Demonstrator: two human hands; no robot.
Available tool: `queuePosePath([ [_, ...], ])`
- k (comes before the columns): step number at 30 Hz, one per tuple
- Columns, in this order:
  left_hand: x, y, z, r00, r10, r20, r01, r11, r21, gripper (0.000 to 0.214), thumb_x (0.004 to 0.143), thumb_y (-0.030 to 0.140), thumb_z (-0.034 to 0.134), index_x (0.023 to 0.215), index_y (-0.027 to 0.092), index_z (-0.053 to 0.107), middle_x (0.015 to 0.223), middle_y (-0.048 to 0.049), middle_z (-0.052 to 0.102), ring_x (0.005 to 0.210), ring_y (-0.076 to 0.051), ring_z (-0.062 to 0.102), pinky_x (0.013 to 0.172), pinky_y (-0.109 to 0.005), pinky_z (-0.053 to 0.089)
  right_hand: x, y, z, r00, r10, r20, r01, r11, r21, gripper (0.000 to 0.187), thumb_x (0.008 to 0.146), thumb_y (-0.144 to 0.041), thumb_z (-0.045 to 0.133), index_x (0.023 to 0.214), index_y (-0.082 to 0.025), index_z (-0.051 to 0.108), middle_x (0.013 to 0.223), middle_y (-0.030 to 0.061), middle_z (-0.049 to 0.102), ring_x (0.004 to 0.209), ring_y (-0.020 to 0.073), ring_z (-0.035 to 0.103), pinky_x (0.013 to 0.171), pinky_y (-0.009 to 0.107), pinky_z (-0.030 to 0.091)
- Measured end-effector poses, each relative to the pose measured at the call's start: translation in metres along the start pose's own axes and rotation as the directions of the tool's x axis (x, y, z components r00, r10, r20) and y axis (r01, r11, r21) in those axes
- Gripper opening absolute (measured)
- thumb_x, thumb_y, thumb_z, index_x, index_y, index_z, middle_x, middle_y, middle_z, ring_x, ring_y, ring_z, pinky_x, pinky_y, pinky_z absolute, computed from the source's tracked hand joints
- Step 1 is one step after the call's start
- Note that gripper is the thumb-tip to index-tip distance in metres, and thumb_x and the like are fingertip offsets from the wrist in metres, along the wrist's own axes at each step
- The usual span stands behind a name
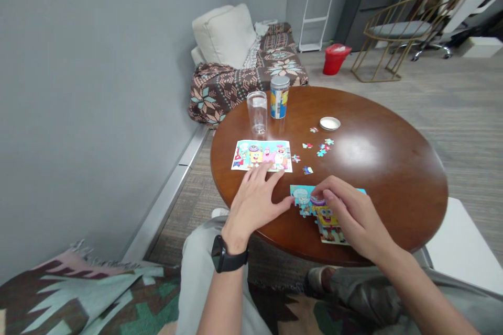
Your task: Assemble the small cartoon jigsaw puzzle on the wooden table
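Clock: laid on the round wooden counter (401,193), 12 pointing away from the person
Patterned textile (118,298): at 7 to 8, below the counter's edge
White seat (467,246): at 4, just beyond the counter's rim
Black watch (220,254): on the left wrist
Left hand (256,201): palm down, fingers spread, nothing seen in its grasp; thumb tip at the jigsaw's left edge
Right hand (356,214): fingers bent together over the jigsaw; cannot tell whether they pinch a piece
Jigsaw (328,217): at 6, near the rim, partly assembled, its lower left edge stepped; the right hand hides much of its right side
Picture sheet (262,152): at 9 to 10, its lower edge partly covered by the left hand's fingers
Loose pieces (322,152): scattered from the middle toward 10 and 12, several bunched together
Round lid (330,123): at 12, beyond the bunch
Clear jar (257,115): at 10 to 11, upright behind the sheet
Printed tin (280,99): at 11, upright, lidded, just beside the jar
Draped sofa (236,86): past 11, bearing a white cushion (226,35)
Red bin (335,60): past 12, on the floor
Gold wire chair (401,30): past 1
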State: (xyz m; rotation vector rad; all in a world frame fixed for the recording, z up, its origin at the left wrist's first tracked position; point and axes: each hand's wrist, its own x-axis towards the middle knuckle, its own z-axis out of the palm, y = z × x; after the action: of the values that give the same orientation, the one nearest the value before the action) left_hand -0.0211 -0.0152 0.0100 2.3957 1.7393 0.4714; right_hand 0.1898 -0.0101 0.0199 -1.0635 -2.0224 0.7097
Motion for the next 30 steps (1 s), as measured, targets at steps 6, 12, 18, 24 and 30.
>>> queuePosePath([
  [6,0.000,-0.001,0.001,1.000,0.007,-0.003,-0.007,1.000,0.005,0.054,0.088,0.048,0.061,0.136,0.024,0.052,0.150,-0.0101,0.043,0.140,-0.027,0.038,0.118,-0.047,0.032,-0.002,0.001,0.000,0.996,0.047,-0.071,-0.045,0.998,0.035,0.034,0.100,-0.039,0.038,0.081,-0.022,0.060,0.074,0.0043,0.063,0.069,0.0192,0.059,0.065,0.032,0.045],
  [12,0.002,-0.004,0.003,1.000,0.022,-0.018,-0.021,1.000,0.014,0.053,0.088,0.046,0.061,0.135,0.025,0.052,0.148,-0.0095,0.046,0.139,-0.029,0.039,0.117,-0.049,0.033,-0.001,0.001,-0.003,0.986,0.106,-0.132,-0.091,0.989,0.113,0.039,0.100,-0.043,0.037,0.078,-0.021,0.060,0.071,0.0031,0.061,0.067,0.0179,0.057,0.062,0.030,0.044],
  [18,0.003,-0.009,0.007,0.997,0.048,-0.054,-0.048,0.999,0.013,0.053,0.087,0.044,0.062,0.136,0.025,0.052,0.148,-0.0101,0.046,0.137,-0.030,0.042,0.114,-0.051,0.036,0.001,0.003,-0.008,0.977,0.127,-0.170,-0.106,0.987,0.123,0.040,0.100,-0.043,0.036,0.077,-0.020,0.060,0.071,0.0032,0.060,0.067,0.0174,0.056,0.063,0.030,0.043],
  [24,0.004,-0.010,0.009,0.997,0.051,-0.058,-0.049,0.998,0.041,0.051,0.088,0.045,0.060,0.135,0.024,0.053,0.145,-0.0109,0.049,0.135,-0.031,0.044,0.113,-0.052,0.038,0.000,0.007,-0.010,0.972,0.130,-0.194,-0.108,0.987,0.118,0.039,0.100,-0.039,0.036,0.077,-0.020,0.060,0.072,0.0030,0.060,0.069,0.0170,0.057,0.065,0.029,0.043],
  [30,0.004,-0.011,0.009,0.997,0.058,-0.053,-0.055,0.997,0.057,0.051,0.089,0.046,0.057,0.135,0.024,0.053,0.146,-0.0113,0.047,0.134,-0.031,0.045,0.112,-0.051,0.039,0.005,0.009,-0.025,0.973,0.107,-0.207,-0.112,0.994,-0.013,0.039,0.101,-0.035,0.035,0.073,-0.020,0.058,0.069,0.0029,0.061,0.066,0.0168,0.058,0.063,0.029,0.045],
])
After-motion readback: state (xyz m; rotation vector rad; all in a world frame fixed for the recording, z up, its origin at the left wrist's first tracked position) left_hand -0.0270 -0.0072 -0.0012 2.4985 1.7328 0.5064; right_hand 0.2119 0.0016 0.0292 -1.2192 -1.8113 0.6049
